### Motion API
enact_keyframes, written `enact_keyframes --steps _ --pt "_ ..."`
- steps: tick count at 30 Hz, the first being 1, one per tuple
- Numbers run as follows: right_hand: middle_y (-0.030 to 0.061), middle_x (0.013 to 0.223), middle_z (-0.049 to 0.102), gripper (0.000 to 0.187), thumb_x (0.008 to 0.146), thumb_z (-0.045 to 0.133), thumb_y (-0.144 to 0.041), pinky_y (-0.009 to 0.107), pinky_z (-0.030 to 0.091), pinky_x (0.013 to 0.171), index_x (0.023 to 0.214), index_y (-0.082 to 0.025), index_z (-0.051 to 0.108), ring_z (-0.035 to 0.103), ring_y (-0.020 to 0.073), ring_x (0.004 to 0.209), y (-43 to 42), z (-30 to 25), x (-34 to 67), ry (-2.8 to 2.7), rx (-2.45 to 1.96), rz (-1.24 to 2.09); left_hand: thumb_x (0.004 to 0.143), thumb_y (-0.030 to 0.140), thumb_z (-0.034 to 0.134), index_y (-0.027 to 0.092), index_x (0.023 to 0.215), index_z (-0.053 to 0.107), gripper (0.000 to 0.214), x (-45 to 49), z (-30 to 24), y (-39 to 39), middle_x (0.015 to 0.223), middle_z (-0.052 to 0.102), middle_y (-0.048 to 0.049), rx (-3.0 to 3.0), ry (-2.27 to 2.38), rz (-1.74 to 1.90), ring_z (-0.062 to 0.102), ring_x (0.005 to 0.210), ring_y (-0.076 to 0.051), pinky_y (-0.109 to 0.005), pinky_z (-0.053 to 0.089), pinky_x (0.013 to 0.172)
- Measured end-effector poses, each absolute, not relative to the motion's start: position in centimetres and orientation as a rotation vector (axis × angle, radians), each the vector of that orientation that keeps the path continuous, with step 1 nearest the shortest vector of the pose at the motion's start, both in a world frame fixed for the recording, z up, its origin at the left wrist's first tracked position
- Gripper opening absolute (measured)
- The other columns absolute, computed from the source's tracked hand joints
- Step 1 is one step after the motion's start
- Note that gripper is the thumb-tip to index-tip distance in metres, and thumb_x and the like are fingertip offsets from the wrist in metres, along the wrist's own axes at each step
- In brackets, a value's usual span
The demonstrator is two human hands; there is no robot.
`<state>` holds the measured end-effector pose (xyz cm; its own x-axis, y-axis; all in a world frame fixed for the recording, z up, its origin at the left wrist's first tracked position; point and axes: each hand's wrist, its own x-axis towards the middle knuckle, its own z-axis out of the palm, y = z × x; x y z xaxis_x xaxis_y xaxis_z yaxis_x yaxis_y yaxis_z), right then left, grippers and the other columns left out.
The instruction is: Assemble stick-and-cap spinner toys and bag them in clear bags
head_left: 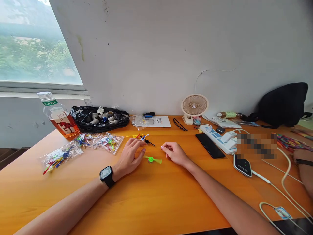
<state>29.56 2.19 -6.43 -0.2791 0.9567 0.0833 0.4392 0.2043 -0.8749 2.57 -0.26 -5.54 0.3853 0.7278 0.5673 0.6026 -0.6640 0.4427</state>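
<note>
My left hand (130, 156), with a black watch on its wrist, lies on the orange table (146, 202). Its fingers are stretched forward and reach toward a small black stick piece (148, 141) and some coloured sticks (138, 136). My right hand (174, 153) rests on the table with its fingers loosely curled and nothing seen in them. Between the two hands lies a green and yellow propeller toy (153, 159), close to both but held by neither.
Clear bags of coloured toy parts (61, 156) (107, 142) lie at the left, with a tea bottle (60, 116) and a black bag of small parts (102, 118) behind. A desk fan (194, 107), glasses, phone (209, 145), power strip (220, 137), cables and a black backpack (283, 104) fill the right.
</note>
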Motion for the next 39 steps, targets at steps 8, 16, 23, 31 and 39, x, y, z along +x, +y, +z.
enact_keyframes --steps 8,16,23,31,39 --pt "-0.003 0.074 0.059 0.044 0.097 0.064 -0.064 0.027 0.032 0.063 0.087 -0.021 0.06 0.05 0.0139 0.066 1.5 -4.6 30.9 -2.377 -1.197 0.829 0.108 0.029 0.052 0.026 0.12 0.063 0.017 2.5 -5.8 -0.1 0.119 0.069 -0.0059 2.393 1.218 1.187 0.056 0.116 -0.026 -0.043 0.048 0.101" --pt "-0.0042 0.072 0.045 0.041 0.103 0.04 -0.055 0.028 0.026 0.061 0.081 -0.021 0.045 0.038 0.0131 0.065 2.1 -4.6 31.9 -2.435 -1.064 0.941 0.11 0.032 0.048 0.024 0.12 0.064 0.02 2.5 -5.8 0.0 0.117 0.069 -0.0064 2.377 1.242 1.195 0.055 0.115 -0.026 -0.042 0.047 0.101" --pt "-0.0024 0.076 0.059 0.024 0.101 0.054 -0.039 0.027 0.029 0.063 0.086 -0.02 0.059 0.048 0.0135 0.068 1.6 -4.5 30.8 -2.433 -1.257 0.77 0.114 0.04 0.033 0.025 0.125 0.063 0.035 2.3 -6.2 0.4 0.122 0.068 -0.0074 2.394 1.182 1.137 0.053 0.117 -0.027 -0.043 0.045 0.104" --pt "-0.002 0.077 0.065 0.018 0.102 0.055 -0.03 0.026 0.031 0.062 0.088 -0.022 0.063 0.053 0.0137 0.068 1.3 -4.5 30.5 -2.409 -1.291 0.692 0.108 0.035 0.038 0.026 0.128 0.059 0.031 2.0 -6.1 0.1 0.132 0.064 -0.008 2.525 1.128 1.012 0.046 0.126 -0.032 -0.05 0.042 0.11" --pt "0.0019 0.085 0.07 0.018 0.095 0.049 -0.016 0.028 0.045 0.073 0.093 -0.021 0.066 0.063 0.0171 0.077 2.2 -5.7 30.7 -2.15 -1.172 0.654 0.103 0.022 0.05 0.026 0.126 0.061 0.025 2.4 -6.0 0.1 0.126 0.067 -0.0069 2.426 1.223 1.113 0.051 0.123 -0.029 -0.047 0.046 0.106"
